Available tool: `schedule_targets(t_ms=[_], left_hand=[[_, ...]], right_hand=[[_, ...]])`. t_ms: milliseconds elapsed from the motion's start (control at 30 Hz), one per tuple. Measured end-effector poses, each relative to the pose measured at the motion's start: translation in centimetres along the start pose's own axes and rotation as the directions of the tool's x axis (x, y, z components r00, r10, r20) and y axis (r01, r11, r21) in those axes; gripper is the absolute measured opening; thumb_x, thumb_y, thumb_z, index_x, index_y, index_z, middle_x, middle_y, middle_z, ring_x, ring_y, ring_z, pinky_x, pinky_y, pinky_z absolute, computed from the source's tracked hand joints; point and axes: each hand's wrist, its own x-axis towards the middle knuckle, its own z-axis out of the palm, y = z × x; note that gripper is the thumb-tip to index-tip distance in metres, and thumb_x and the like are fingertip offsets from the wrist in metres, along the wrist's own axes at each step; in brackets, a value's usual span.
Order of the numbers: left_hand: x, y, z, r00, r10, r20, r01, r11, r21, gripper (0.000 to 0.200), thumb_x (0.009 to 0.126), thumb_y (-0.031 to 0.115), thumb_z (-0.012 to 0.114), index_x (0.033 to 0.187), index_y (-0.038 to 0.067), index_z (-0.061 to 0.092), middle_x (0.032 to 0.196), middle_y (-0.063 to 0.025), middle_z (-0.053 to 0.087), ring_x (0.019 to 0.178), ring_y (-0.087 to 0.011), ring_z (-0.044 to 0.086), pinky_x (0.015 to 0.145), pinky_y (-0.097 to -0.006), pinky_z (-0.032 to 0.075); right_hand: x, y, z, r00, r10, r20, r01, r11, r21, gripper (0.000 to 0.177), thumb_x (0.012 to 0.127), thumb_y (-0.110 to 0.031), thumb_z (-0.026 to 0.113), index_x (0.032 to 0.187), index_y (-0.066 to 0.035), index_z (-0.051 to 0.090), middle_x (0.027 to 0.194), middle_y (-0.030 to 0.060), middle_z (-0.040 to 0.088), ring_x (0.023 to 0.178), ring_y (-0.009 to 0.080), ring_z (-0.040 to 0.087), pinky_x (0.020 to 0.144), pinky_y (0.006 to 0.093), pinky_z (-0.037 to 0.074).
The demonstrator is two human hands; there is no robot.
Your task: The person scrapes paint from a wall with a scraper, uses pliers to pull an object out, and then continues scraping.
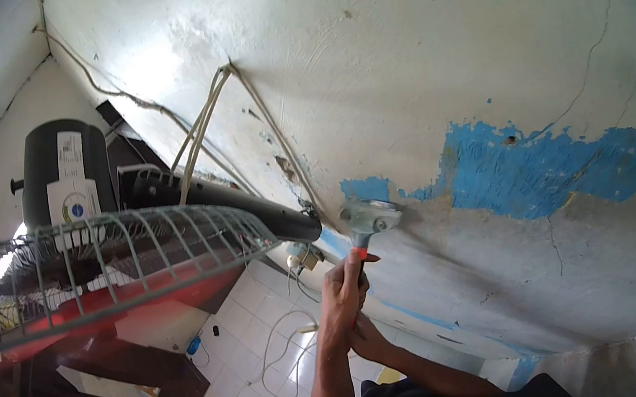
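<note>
Both my hands are wrapped round the red and black handle of a wall scraper [372, 216], which has a wide metal head. My left hand [341, 290] grips higher up, near the head. Lower on the handle, my right hand [371, 337] is closed, partly hidden behind the left wrist. The scraper's head lies against the wall [428, 51], just below a small blue patch [366, 188]. A larger patch of bared blue paint [534, 169], with ragged edges, spreads to the right of it.
On the left a wall fan [126, 270] with a wire guard and blurred red blades sticks out close by. Beige cables [206, 120] hang down the wall by its black arm [226, 206]. Below are a tiled floor [233, 341], a loose white cord [267, 369] and dark wooden furniture [172, 386].
</note>
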Motion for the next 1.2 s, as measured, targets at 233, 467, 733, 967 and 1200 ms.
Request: schedule_targets(t_ms=[233,467,733,967,1200], left_hand=[[0.3,0.6,0.7,0.998,0.067,-0.022,-0.065,0.997,0.051,0.053,0.100,0.046,0.039,0.103,0.000,0.066,0.053,0.0060,0.036,0.044,-0.0027,0.032,0.042,-0.0218,0.026],[0.2,-2.2,0.3,0.999,0.022,-0.031,-0.021,0.999,0.033,0.056,0.100,0.048,0.038,0.103,-0.001,0.066,0.053,0.0061,0.036,0.043,-0.0029,0.032,0.041,-0.0217,0.025],[0.5,-0.2,0.2,0.999,0.004,-0.053,-0.004,1.000,0.004,0.058,0.100,0.050,0.038,0.103,0.000,0.066,0.052,0.0066,0.035,0.042,-0.0027,0.030,0.040,-0.0215,0.024],[0.8,0.9,0.2,0.995,0.083,-0.053,-0.080,0.995,0.057,0.057,0.100,0.049,0.038,0.104,0.000,0.066,0.052,0.0059,0.036,0.043,-0.0028,0.031,0.040,-0.0221,0.025],[0.4,-1.2,0.1,0.998,-0.010,-0.054,0.012,0.999,0.039,0.054,0.100,0.048,0.039,0.103,0.001,0.067,0.052,0.0062,0.036,0.043,-0.0031,0.033,0.041,-0.0216,0.026]], right_hand=[[0.8,0.2,-0.9,0.985,-0.172,-0.022,0.167,0.977,-0.134,0.025,0.095,-0.016,0.046,0.112,0.002,0.040,0.072,0.0068,0.056,0.062,0.0164,0.056,0.056,0.0314,0.045],[-0.5,0.3,-0.8,1.000,0.021,-0.013,-0.022,1.000,-0.018,0.029,0.093,-0.014,0.046,0.117,0.002,0.040,0.084,0.0091,0.055,0.069,0.0135,0.054,0.063,0.0277,0.045],[0.8,-0.9,-0.7,1.000,0.013,-0.006,-0.014,0.997,-0.071,0.032,0.094,-0.018,0.047,0.118,0.003,0.041,0.100,0.0142,0.054,0.091,0.0193,0.055,0.078,0.0345,0.045],[1.1,-2.5,-0.9,0.979,0.199,0.042,-0.195,0.976,-0.097,0.038,0.093,-0.014,0.046,0.125,0.006,0.038,0.101,0.0179,0.056,0.095,0.0234,0.058,0.080,0.0353,0.046],[0.4,0.2,-0.4,0.996,-0.079,-0.035,0.073,0.987,-0.142,0.040,0.093,-0.018,0.046,0.125,0.005,0.039,0.098,0.0165,0.057,0.090,0.0217,0.058,0.076,0.0346,0.046]])
